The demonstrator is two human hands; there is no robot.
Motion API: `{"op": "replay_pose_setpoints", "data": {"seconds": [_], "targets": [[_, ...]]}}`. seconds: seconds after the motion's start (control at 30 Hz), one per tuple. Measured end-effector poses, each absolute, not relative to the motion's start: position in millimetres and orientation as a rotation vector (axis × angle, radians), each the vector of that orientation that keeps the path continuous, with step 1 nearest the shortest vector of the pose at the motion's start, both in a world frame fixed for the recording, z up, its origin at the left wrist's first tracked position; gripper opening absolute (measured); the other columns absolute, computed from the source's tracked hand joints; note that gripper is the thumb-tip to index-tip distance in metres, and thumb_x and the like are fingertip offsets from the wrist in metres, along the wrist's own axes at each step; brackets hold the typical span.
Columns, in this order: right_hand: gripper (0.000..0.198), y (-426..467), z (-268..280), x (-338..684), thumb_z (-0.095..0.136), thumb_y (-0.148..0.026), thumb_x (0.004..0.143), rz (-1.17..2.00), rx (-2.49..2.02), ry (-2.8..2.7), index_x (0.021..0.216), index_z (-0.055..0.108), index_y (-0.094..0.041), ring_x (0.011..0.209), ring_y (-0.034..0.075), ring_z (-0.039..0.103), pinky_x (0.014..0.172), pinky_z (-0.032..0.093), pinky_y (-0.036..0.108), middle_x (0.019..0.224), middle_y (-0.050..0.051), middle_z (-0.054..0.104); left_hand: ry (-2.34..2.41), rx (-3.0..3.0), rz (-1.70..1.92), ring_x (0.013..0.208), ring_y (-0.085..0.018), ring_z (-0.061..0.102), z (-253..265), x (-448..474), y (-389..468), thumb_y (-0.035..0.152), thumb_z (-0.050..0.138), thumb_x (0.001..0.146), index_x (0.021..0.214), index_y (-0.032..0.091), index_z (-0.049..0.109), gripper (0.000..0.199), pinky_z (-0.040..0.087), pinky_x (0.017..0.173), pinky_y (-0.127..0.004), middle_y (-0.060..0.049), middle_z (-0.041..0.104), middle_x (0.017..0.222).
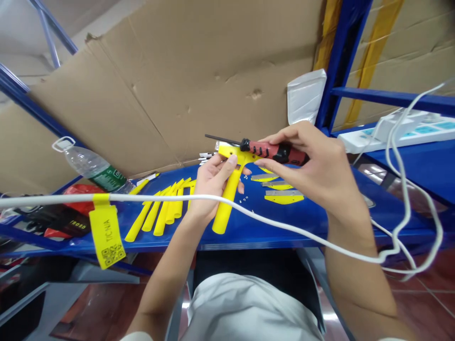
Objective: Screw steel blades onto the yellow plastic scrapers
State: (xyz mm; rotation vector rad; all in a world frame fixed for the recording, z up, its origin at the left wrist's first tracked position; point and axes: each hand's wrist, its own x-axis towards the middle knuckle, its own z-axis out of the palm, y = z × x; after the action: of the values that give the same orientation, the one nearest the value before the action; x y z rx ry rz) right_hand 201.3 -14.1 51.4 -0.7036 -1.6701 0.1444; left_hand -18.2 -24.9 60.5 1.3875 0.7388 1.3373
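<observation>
My left hand (212, 182) is closed around a yellow T-shaped plastic scraper (227, 203), thumb on its head near a screw hole. The handle points down toward me. My right hand (316, 166) grips a screwdriver (265, 148) with a red and black handle. Its dark shaft points left across the scraper's head, and I cannot tell if it touches. The right fingertips are close to the head's right end. Beyond the hands lie several yellow scraper head pieces (284, 199) with grey metal blades. Tiny nuts or screws (245, 200) are scattered beside them.
Several yellow handles (161, 213) lie on the blue tabletop (284, 232) at left. A plastic bottle (94, 163) leans behind them. A white cable (284, 229) with a yellow tag (107, 237) crosses before my arms. A power strip (419, 135) is at right, cardboard (213, 80) behind.
</observation>
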Motion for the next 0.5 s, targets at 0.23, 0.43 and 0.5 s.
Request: {"op": "replay_pose_setpoints", "data": {"seconds": [0.23, 0.43, 0.5], "targets": [[0.036, -11, 54, 209, 0.087, -0.033, 0.092, 0.101, -0.808, -1.731, 0.126, 0.076, -0.026, 0.106, 0.025, 0.077, 0.092, 0.060, 0.038, 0.120, 0.004, 0.081, 0.716, 1.588, 1.251, 0.063, -0.013, 0.074, 71, -8, -14, 0.044, 0.088, 0.097, 0.116, 0.017, 0.078, 0.034, 0.061, 0.057, -0.024, -0.006, 0.083, 0.095], [0.024, -11, 53, 211, 0.089, -0.034, 0.088, 0.127, -0.764, -1.722, 0.108, 0.079, -0.026, 0.079, 0.015, 0.068, 0.074, 0.053, 0.029, 0.094, -0.003, 0.078, 0.816, 1.623, 1.242, 0.085, -0.025, 0.085, 72, -12, -17, 0.052, 0.094, 0.089, 0.109, 0.017, 0.079, 0.043, 0.070, 0.066, -0.032, -0.008, 0.083, 0.096], [0.023, -12, 53, 208, 0.091, -0.032, 0.086, 0.111, -0.731, -1.678, 0.105, 0.079, -0.026, 0.074, 0.013, 0.065, 0.069, 0.051, 0.027, 0.087, -0.005, 0.076, 0.879, 1.642, 1.225, 0.082, -0.025, 0.085, 73, -17, -18, 0.056, 0.093, 0.089, 0.102, 0.017, 0.079, 0.043, 0.070, 0.067, -0.033, -0.007, 0.082, 0.093]]}}
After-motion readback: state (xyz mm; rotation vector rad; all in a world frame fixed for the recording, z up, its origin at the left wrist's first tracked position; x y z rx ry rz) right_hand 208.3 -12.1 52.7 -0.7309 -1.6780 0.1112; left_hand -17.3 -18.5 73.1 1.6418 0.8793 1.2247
